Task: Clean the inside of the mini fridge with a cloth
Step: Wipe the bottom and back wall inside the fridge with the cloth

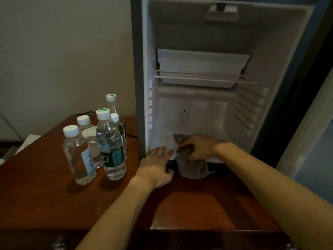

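Right hand [199,147] clenches grey cloth [191,166] at mini fridge [281,51] floor lip, 6 o'clock, apparently poised to wipe | left hand [157,164] released, fingers flat on sill, likely bracing | interior: wire shelf [203,76] bare | five water bottles [110,143] on wooden table [36,186], 9 o'clock, presumably removed for cleaning.
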